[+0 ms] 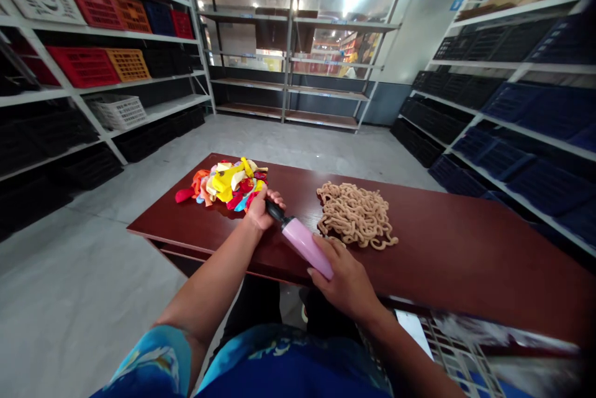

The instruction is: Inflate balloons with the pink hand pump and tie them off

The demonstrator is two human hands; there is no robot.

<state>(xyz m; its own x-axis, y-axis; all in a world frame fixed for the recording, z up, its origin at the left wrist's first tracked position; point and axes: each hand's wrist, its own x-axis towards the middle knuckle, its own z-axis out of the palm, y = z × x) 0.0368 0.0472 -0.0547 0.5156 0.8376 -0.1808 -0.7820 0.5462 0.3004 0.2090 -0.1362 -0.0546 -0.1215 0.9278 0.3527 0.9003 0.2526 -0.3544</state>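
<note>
A pink balloon pump (pixel 308 248) with a black end (pixel 274 210) slants across the front of the table, held between my two hands. My left hand (pixel 263 208) is closed around the black end, close beside a pile of limp, colourful balloons (pixel 226 180). My right hand (pixel 342 274) grips the pink barrel from the right, near its lower end. To the right of the pump lies a tangled heap of beige, cord-like strands (pixel 356 212). What the strands are made of, I cannot tell.
Everything lies on a dark red-brown table (pixel 442 249). Metal shelving (pixel 288 25) stands beyond it. Crates, including a red crate (pixel 84 66) and a white crate (pixel 118 111), fill the left shelves. Dark crates (pixel 531 106) line the right. Below the table's front right is a wire rack (pixel 459 348).
</note>
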